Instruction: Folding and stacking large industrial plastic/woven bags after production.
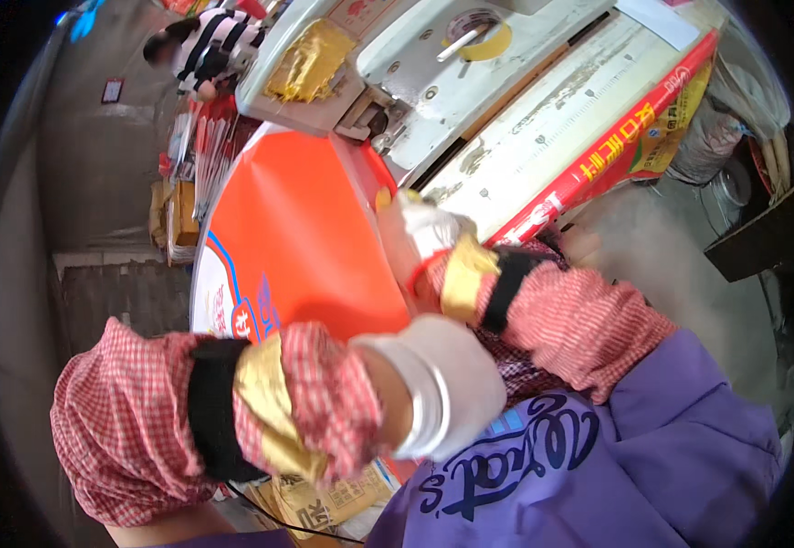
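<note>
A large orange-red printed plastic bag or sheet (310,219) with white and blue at its left side lies in front of me, its far end by the head of a pale grey machine (360,114) that looks like an industrial sewing machine. My right hand (429,228), in a white glove with yellowish fingertips, is at the sheet's right edge close to that machine head. Its fingers are blurred. Lower down, my left hand (452,384), also white-gloved, is over the sheet's near edge. The fingers are hidden behind the back of the hand, so its grip does not show.
A tape roll (488,36) lies on the machine. To the right runs a worn white table (543,119) edged by a red and yellow printed strip (616,137). Stacked folded sheets (214,146) stand at left; another person (210,50) is beyond. A cardboard piece (762,233) is at right.
</note>
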`<act>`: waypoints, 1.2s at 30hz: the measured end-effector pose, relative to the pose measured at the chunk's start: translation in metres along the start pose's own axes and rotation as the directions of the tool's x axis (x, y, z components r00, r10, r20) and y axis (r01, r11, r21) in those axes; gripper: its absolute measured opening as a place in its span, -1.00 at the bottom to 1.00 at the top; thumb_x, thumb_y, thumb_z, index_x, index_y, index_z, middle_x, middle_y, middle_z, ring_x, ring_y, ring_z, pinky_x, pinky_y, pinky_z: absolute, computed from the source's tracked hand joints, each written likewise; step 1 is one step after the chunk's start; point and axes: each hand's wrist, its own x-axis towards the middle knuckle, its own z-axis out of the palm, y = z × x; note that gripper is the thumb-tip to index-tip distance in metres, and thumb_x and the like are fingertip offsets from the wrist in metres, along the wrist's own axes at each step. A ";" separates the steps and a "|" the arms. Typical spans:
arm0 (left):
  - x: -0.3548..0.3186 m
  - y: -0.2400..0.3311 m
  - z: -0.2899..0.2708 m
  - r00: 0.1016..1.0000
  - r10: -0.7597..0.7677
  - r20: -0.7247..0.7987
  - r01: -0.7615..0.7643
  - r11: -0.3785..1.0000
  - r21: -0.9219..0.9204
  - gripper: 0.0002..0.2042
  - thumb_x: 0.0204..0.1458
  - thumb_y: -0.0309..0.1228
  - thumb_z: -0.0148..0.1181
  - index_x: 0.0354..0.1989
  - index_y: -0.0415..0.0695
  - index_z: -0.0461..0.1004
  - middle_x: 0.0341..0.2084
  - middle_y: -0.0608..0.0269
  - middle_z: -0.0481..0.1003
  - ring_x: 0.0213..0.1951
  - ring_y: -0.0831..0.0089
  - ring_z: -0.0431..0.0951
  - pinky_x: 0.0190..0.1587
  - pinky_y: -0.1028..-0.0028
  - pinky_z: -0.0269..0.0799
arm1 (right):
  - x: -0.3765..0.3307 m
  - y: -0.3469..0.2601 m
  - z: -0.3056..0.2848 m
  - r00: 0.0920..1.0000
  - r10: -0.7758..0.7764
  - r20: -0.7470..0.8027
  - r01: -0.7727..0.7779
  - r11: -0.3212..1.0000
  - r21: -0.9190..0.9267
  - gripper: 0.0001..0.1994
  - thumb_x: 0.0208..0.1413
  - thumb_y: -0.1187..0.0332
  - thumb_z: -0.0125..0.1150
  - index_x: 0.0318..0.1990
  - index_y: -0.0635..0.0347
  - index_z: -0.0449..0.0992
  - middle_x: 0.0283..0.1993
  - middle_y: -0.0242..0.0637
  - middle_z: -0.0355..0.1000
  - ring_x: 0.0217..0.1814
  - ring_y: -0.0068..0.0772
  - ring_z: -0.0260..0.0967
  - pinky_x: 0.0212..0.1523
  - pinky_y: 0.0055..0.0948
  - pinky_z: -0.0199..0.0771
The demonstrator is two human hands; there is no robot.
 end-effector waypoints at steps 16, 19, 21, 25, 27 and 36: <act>-0.027 0.000 0.047 0.989 0.062 -0.135 -0.076 0.992 -0.105 -0.93 -0.32 -0.41 0.13 -0.67 -0.10 0.48 -0.69 0.19 0.44 -0.57 0.18 0.49 -0.57 0.32 0.39 | 0.024 0.002 0.007 0.763 -0.643 -0.062 0.645 0.755 0.117 -0.82 -0.19 0.28 0.04 -0.40 0.11 0.47 -0.43 -0.12 0.41 -0.41 -0.15 0.36 -0.36 -0.24 0.36; -0.015 -0.003 0.037 0.970 0.064 -0.236 -0.086 0.993 -0.081 -0.91 -0.27 -0.39 0.11 -0.66 -0.12 0.46 -0.66 0.19 0.43 -0.56 0.18 0.49 -0.54 0.31 0.41 | -0.004 -0.008 0.003 0.451 -0.834 0.319 0.713 0.552 0.434 -0.75 -0.17 0.27 0.08 -0.29 0.11 0.49 -0.32 -0.11 0.44 -0.30 -0.17 0.40 -0.28 -0.28 0.38; -0.021 -0.012 0.030 0.957 0.055 -0.284 -0.106 0.980 -0.170 -0.88 -0.20 -0.36 0.09 -0.64 -0.12 0.42 -0.62 0.21 0.38 -0.53 0.21 0.48 -0.51 0.29 0.41 | -0.012 -0.010 0.003 0.136 -0.879 0.457 0.617 0.436 0.655 -0.70 -0.16 0.26 0.10 -0.22 0.11 0.50 -0.25 -0.11 0.46 -0.23 -0.18 0.42 -0.22 -0.30 0.40; -0.037 -0.009 0.039 0.932 -0.078 -0.354 0.027 0.989 -0.146 -0.86 -0.19 -0.33 0.11 -0.65 -0.10 0.41 -0.61 0.23 0.37 -0.52 0.23 0.48 -0.52 0.31 0.41 | 0.027 0.061 -0.073 0.796 -0.605 0.019 0.292 0.412 0.863 -0.78 -0.07 0.36 0.05 -0.23 0.14 0.47 -0.32 -0.19 0.47 -0.28 -0.24 0.43 -0.26 -0.37 0.42; -0.037 -0.009 0.040 0.906 -0.043 -0.421 -0.002 0.994 -0.107 -0.85 -0.20 -0.31 0.12 -0.65 -0.10 0.41 -0.61 0.24 0.38 -0.52 0.23 0.48 -0.52 0.32 0.41 | 0.060 0.077 -0.044 0.984 -0.144 0.106 -0.022 0.489 0.872 -0.75 -0.01 0.31 0.06 -0.16 0.16 0.42 -0.26 -0.19 0.46 -0.29 -0.38 0.43 -0.29 -0.47 0.41; -0.038 -0.005 0.054 0.904 0.097 -0.416 -0.126 0.991 -0.042 -0.88 -0.28 -0.34 0.10 -0.66 -0.12 0.40 -0.70 0.22 0.36 -0.59 0.23 0.47 -0.56 0.34 0.39 | 0.062 0.028 -0.028 0.857 -0.357 0.373 0.264 0.924 0.277 -0.72 -0.01 0.31 -0.07 -0.28 0.41 0.34 -0.43 0.02 0.43 -0.33 0.02 0.43 -0.35 -0.15 0.40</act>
